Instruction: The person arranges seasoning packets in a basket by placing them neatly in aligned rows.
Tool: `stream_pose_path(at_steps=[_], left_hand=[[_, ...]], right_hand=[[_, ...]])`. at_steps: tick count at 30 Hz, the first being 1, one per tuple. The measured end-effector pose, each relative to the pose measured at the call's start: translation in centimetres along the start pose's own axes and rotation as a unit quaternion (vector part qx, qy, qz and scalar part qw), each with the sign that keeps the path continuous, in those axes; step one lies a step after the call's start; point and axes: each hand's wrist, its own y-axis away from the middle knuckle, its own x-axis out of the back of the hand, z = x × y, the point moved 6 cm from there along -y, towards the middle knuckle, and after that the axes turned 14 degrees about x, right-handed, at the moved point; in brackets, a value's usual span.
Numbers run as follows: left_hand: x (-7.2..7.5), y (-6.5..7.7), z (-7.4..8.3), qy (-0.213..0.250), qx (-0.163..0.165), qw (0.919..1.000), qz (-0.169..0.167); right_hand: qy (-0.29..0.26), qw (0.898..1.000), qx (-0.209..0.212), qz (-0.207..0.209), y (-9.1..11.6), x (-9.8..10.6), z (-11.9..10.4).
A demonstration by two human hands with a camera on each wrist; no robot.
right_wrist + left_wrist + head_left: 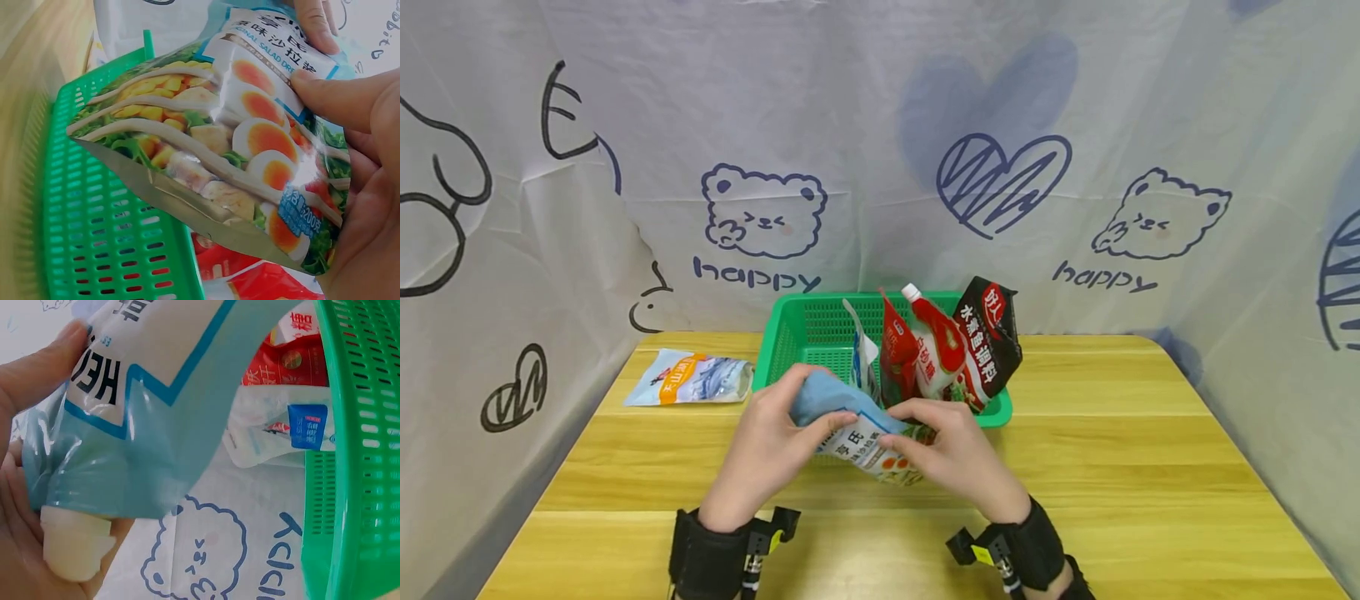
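A light-blue and white salad dressing pouch point(861, 442) is held between both hands in front of a green basket point(787, 333). My left hand point(771, 442) grips its blue end, the thumb on the printed face. In the left wrist view a pale cap point(75, 544) on that end lies by the palm. My right hand point(958, 450) pinches the pouch's other side, thumb on the front. The right wrist view shows the pouch front point(262, 144) with egg and salad pictures, tilted above the basket's edge.
Inside the basket stand a white pouch point(863, 358), a red pouch point(897, 350), a red-and-white sugar pouch point(942, 346) with a white cap, and a black-and-red seasoning packet point(988, 337). A blue, white and orange bag point(692, 379) lies left of it on the wooden table point(1112, 475).
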Motion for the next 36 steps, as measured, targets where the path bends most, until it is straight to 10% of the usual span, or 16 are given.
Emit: stream_pose_path(at_steps=[36], left_hand=[[1.3, 0.5, 0.7, -0.002, -0.125, 0.9913, 0.039]], right_hand=[[-0.128, 0.989, -0.075, -0.027, 0.5, -2.8, 1.9]])
